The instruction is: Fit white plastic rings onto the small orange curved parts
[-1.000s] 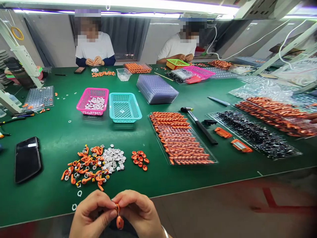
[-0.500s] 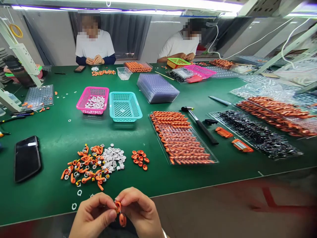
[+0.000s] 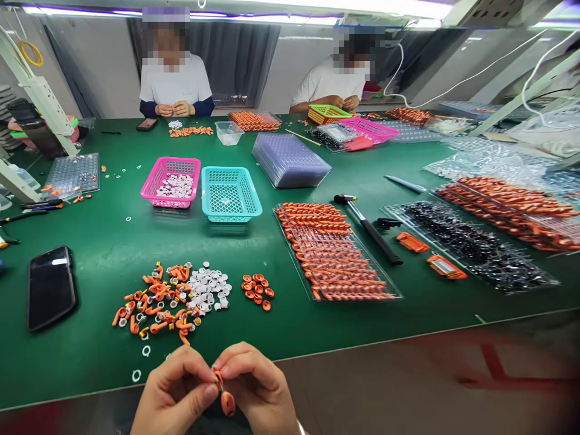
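The green table [image 3: 290, 338] spreads away from the fingers, its near edge just beyond them. Up and to the right of the fingers lies a clear tray of orange parts [image 3: 333, 254], with a black-handled hammer [image 3: 369, 229] just past it. Farther up stand a teal basket [image 3: 230, 193] and a pink basket [image 3: 171, 181], side by side. Left of the fingers, well apart, rests a black phone [image 3: 51, 287]. Just above the fingers sits a heap of orange and white parts [image 3: 172, 297], and beside it a cluster of orange rings [image 3: 257, 289]. 2 loose white rings [image 3: 145, 350] lie near the left hand's knuckles. The left hand [image 3: 174, 396] and right hand [image 3: 258, 389] meet at the bottom edge, fingers narrow and pinched together on a small orange piece [image 3: 225, 396], which hangs between thumbs and fingertips, in front of the table edge.
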Tool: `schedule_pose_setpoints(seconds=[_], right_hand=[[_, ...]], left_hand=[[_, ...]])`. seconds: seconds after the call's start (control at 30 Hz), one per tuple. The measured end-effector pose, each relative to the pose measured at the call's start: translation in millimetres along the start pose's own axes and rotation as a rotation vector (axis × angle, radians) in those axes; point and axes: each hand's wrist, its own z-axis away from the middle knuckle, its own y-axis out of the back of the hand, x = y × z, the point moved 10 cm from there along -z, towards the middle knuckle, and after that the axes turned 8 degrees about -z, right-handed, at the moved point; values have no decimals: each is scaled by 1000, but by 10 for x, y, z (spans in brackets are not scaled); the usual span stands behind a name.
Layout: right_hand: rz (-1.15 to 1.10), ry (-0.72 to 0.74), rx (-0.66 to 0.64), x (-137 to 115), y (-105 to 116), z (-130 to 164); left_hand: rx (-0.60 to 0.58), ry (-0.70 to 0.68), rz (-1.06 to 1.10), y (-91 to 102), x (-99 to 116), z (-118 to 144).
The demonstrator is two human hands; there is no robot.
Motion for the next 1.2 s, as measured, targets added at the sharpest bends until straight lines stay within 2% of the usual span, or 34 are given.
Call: schedule_pose_setpoints(seconds=[0.37, 0.57, 0.7, 0.8, 0.87, 1.0, 1.07, 1.13, 1.2], right_hand=[[34, 16, -12, -51, -13, -20], [53, 50, -42, -96, -45, -34], [4, 38, -49, -74, -52, -15], [-39, -26, -51, 6, -37, 5], [-43, -71, -40, 61, -5, 15], [-8, -95, -41, 93, 37, 13], [26, -85, -50, 79, 36, 1], [28, -74, -66, 58, 17, -11], [17, -72, -88, 44, -10, -19]], left_hand=[[37, -79, -22, 6, 52, 11], [40, -25, 2, -9, 9, 7], [75, 58, 114, 1, -117, 2], [18, 102, 151, -45, -206, -5], [-29, 8, 13, -46, -129, -17], [-72, -411, -481, -68, 273, 48], [-91, -564, -613, -103, 411, 109], [-105, -614, -661, -112, 462, 128], [-121, -601, -682, -109, 458, 118]])
